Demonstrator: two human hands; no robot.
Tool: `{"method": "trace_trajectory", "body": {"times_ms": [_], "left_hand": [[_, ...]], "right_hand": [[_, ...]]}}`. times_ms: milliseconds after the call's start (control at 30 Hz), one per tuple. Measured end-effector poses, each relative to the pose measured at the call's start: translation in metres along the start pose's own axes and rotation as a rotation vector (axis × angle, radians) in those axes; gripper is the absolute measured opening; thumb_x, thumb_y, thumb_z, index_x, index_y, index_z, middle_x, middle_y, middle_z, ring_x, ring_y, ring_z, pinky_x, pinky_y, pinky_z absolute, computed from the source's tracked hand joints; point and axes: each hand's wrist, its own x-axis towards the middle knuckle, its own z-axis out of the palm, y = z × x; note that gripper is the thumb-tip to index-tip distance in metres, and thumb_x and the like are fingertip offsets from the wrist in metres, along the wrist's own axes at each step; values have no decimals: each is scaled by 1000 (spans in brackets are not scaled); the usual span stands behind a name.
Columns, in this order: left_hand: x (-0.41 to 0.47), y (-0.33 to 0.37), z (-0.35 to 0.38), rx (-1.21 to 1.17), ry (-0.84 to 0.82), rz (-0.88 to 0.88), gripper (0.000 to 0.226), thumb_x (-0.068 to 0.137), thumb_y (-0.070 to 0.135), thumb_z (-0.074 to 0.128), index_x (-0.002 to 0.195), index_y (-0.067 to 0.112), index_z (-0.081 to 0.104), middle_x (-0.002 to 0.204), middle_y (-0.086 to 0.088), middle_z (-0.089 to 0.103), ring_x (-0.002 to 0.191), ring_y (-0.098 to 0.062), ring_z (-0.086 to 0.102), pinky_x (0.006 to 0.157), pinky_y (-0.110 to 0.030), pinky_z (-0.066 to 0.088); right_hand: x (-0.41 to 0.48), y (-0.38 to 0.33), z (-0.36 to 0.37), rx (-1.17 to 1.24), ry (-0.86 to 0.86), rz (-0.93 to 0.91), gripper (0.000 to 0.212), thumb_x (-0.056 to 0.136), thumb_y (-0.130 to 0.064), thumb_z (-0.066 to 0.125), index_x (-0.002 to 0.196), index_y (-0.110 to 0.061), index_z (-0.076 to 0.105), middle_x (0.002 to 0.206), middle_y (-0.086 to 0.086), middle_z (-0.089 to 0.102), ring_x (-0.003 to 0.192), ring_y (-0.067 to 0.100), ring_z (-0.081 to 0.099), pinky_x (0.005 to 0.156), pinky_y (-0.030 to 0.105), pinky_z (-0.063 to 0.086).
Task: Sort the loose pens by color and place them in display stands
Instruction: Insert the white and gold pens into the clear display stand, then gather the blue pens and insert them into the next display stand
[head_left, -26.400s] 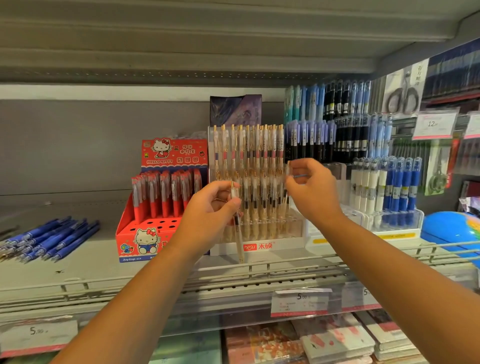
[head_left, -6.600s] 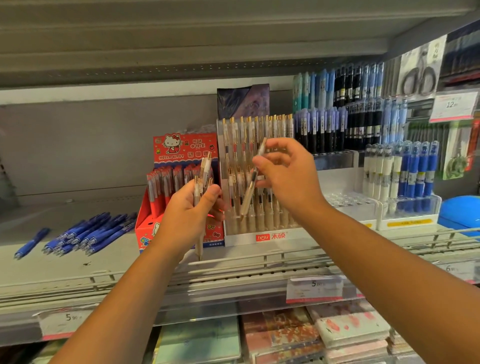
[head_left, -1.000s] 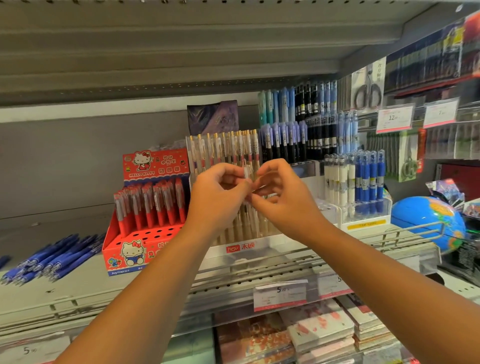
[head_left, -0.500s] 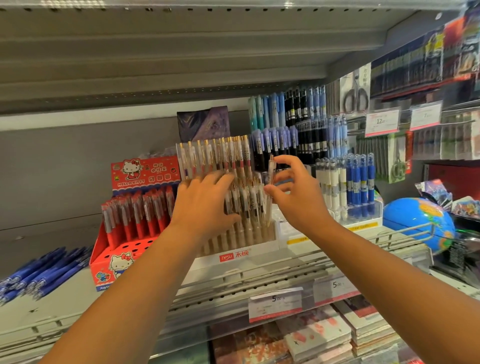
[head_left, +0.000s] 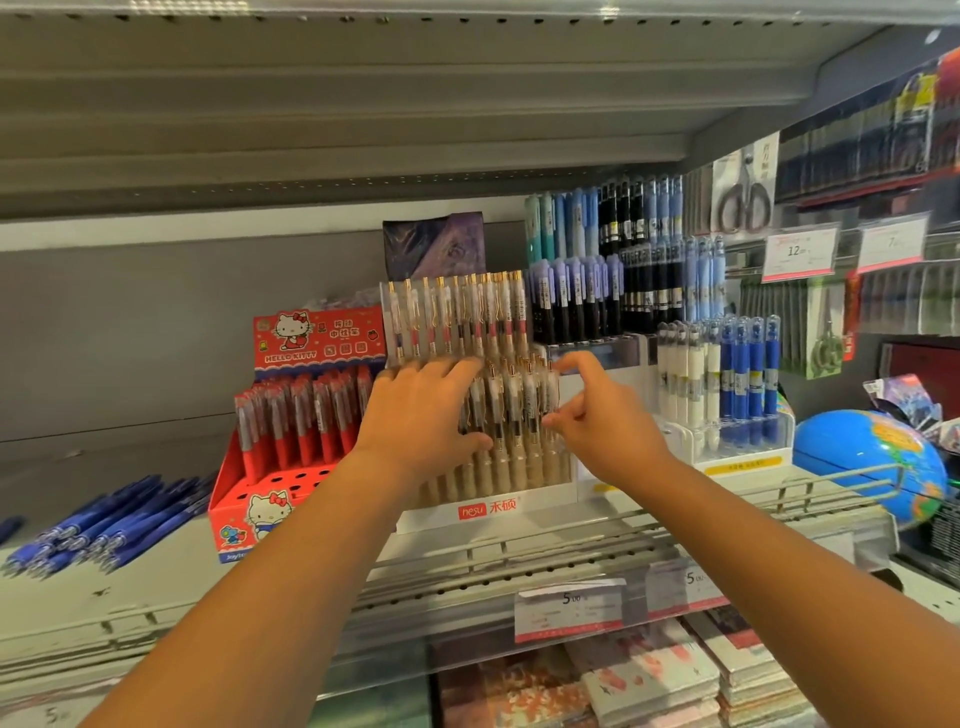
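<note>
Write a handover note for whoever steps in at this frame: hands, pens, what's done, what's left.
Left hand: flat, fingers straight against the clear pens in the white stand.
Right hand: fingertips at the stand's right-end pens; cannot tell if it pinches one.
Done: white stand looks nearly full.
Left: loose blue pens lie on the shelf, left of the red stand; they need a stand.
</note>
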Motion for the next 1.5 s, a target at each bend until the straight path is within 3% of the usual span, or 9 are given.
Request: {"method": "trace_trajectory", "body": {"times_ms": [167, 300, 467, 700, 867, 967, 1200, 1367, 1500], "left_hand": [[1, 1, -3, -16, -43, 3, 88, 76, 63, 70, 148, 34, 28, 151, 4, 42, 137, -26, 40, 109, -52, 33], [-2, -8, -22, -208, -97, 17, 83, 82, 56, 69, 150, 36, 25, 156, 6, 33, 142, -19, 32, 114, -51, 31], [-33, -26, -50, -570, 17, -59, 54, 89, 42, 66, 138, 36, 47, 140, 16, 47, 125, 1, 42, 101, -25, 36], [-112, -71, -59, -705, -65, -236, 41, 88, 35, 69, 126, 43, 55, 125, 27, 55, 113, 15, 49, 96, -22, 42], [-166, -128, -76, -747, -62, -375, 41, 87, 29, 72, 126, 27, 61, 124, 10, 63, 115, -5, 58, 103, -37, 47], [-195, -167, -93, -767, -47, -463, 37, 88, 25, 71, 124, 25, 62, 120, 7, 65, 113, -10, 61, 100, -32, 47], [-237, -255, -123, -688, -208, -630, 40, 90, 29, 68, 128, 20, 59, 126, 1, 62, 112, -15, 59, 94, -33, 48], [-239, -308, -120, -635, -307, -689, 46, 89, 32, 68, 130, 16, 56, 128, -3, 60, 110, -19, 58, 87, -27, 42], [-229, -345, -97, -562, -380, -746, 20, 87, 33, 67, 94, 16, 59, 101, -5, 57, 89, -21, 53, 81, -34, 46]], "right_hand": [[-1, -1, -3, -24, -26, 2, 47, 89, -16, 70, 120, -35, 39, 62, -7, 67, 59, 1, 63, 55, 25, 52], [-8, -6, -18, -77, -65, -12, 60, 88, -29, 71, 136, -38, 36, 94, -9, 64, 82, 13, 63, 74, 37, 56], [-17, -34, -35, 25, 30, -169, 44, 89, -28, 68, 130, -27, 51, 108, -9, 61, 95, 5, 56, 83, 30, 51], [-41, -107, 7, 311, -369, -219, 35, 89, -26, 70, 123, -29, 61, 107, -12, 66, 100, -1, 62, 87, 16, 50], [-53, -159, 61, 377, -476, -214, 35, 89, -28, 70, 123, -29, 61, 110, -14, 66, 100, -4, 61, 89, 16, 49], [-61, -197, 101, 414, -510, -214, 33, 89, -22, 71, 121, -23, 63, 109, -9, 68, 97, 0, 64, 85, 15, 51], [-65, -291, 190, 366, -566, -138, 28, 88, -12, 71, 115, -14, 64, 109, 10, 68, 99, 25, 66, 87, 41, 56], [-49, -327, 239, 207, -568, -131, 31, 86, -17, 73, 115, -9, 66, 106, 10, 70, 92, 19, 64, 86, 34, 52], [-21, -339, 270, 80, -565, -84, 21, 84, -22, 73, 101, -10, 70, 101, 9, 72, 93, 21, 67, 86, 35, 52]]}}
